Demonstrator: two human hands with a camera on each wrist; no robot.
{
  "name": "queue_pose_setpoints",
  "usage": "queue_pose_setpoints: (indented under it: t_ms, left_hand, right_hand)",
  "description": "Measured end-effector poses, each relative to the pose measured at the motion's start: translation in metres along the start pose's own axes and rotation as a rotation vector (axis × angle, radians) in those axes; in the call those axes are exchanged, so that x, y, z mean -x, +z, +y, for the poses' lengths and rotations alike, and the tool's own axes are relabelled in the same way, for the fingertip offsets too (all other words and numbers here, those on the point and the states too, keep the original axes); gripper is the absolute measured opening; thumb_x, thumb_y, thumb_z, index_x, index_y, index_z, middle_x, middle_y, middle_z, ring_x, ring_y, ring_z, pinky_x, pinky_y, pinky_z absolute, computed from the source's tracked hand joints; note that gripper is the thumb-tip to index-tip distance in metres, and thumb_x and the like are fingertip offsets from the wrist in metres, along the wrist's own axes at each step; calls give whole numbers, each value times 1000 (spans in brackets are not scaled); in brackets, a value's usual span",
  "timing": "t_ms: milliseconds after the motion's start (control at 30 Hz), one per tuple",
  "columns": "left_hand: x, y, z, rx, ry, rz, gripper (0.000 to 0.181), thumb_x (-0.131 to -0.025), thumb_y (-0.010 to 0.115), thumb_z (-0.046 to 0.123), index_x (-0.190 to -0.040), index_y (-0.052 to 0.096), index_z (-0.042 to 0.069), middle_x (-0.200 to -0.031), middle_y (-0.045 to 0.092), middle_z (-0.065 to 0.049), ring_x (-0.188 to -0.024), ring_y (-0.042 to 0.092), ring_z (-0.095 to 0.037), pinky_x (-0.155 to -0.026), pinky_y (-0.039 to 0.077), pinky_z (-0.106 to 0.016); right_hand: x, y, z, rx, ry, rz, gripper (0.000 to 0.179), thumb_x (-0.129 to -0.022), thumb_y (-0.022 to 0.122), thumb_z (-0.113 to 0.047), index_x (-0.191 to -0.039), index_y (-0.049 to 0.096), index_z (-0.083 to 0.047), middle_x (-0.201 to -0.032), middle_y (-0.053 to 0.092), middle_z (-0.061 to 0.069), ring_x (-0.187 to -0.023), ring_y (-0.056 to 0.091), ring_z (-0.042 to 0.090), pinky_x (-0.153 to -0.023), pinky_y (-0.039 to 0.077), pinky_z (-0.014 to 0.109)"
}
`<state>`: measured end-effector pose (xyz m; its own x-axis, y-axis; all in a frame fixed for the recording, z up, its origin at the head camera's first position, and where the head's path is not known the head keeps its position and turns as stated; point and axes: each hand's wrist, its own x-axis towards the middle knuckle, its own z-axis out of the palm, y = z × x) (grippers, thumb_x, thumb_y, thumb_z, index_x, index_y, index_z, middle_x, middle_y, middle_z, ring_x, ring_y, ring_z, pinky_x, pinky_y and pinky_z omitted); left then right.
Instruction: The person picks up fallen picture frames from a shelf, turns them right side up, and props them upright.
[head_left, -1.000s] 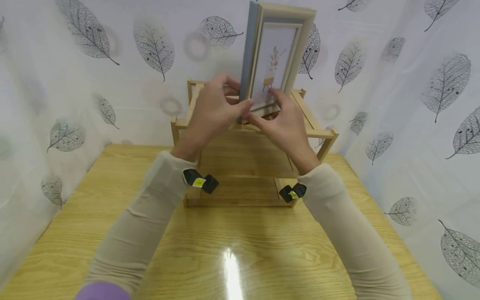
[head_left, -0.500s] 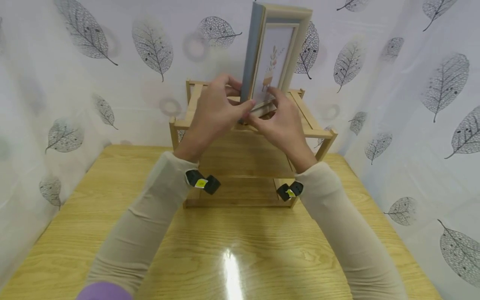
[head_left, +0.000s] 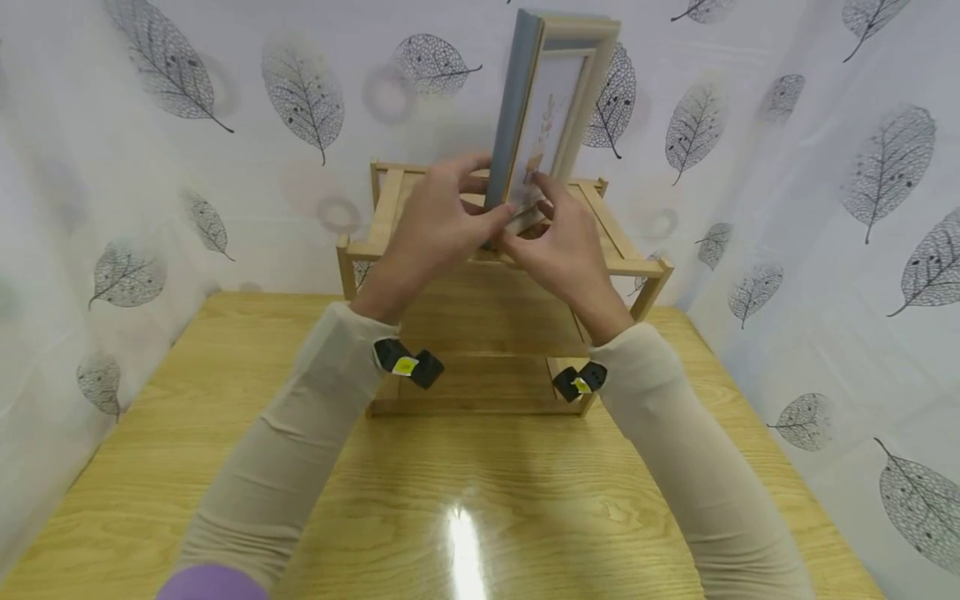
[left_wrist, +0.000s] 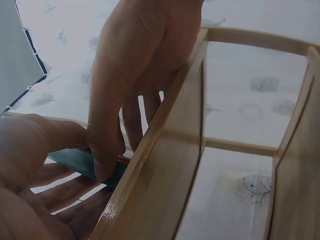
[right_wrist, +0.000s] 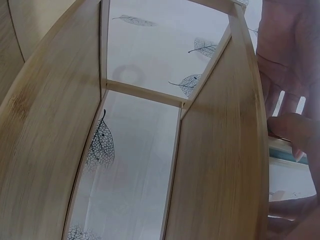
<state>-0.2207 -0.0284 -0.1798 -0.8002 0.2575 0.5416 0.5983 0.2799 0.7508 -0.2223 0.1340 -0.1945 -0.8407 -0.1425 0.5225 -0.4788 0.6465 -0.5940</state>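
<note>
Standing between both hands (head_left: 437, 215) (head_left: 564, 243), the picture frame (head_left: 549, 108) reaches above them.

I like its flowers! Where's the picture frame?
In the head view, the picture frame is up top, right of centre, between left hand and right hand, above the wooden rack.

The place looks like a small curtained-off recording booth. White sheets (head_left: 302, 96) printed with leaves close in 3 sides of a wooden table (head_left: 375, 500), and 2 small black cameras (head_left: 427, 368) sit at the person's wrists. Whether this is inside a home or a lab cannot be told.
</note>
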Motion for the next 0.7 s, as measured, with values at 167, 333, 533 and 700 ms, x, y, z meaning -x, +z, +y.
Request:
queue_pose_setpoints:
  t_ms: [167,333,533,700]
  left_hand:
    - [0,1,0,-7,0,-24,49,-87,69,16,-133,53,14,-116,64,-8,-83,69,-13,-65,56,-21]
    - [-1,2,0,-47,-31,-45,43,-89,67,17,-130,56,11,-111,64,-6,-84,68,-11,-66,56,-20]
    - [-3,4,-2,-13,-21,-57,45,-90,65,16,-132,52,9,-119,63,-9,-99,65,-14,-73,55,-21]
    - [-4,6,-2,-9,-43,-65,49,-90,64,18,-135,47,9,-120,63,-8,-104,64,-13,-74,55,-21]
  right_hand:
    - [0,1,1,-56,-35,2,71,-78,73,-33,-140,45,-13,-135,51,5,-118,55,26,-79,55,23]
    - [0,2,2,-87,-72,-4,70,-79,73,-27,-141,44,-11,-135,52,6,-114,59,26,-74,55,21]
    - [1,3,1,-131,-104,-15,63,-80,71,-20,-138,47,-12,-134,53,6,-112,59,25,-77,56,24]
    - [5,0,-7,-177,-125,-24,59,-81,70,-10,-136,48,-7,-131,55,14,-106,62,30,-78,57,31]
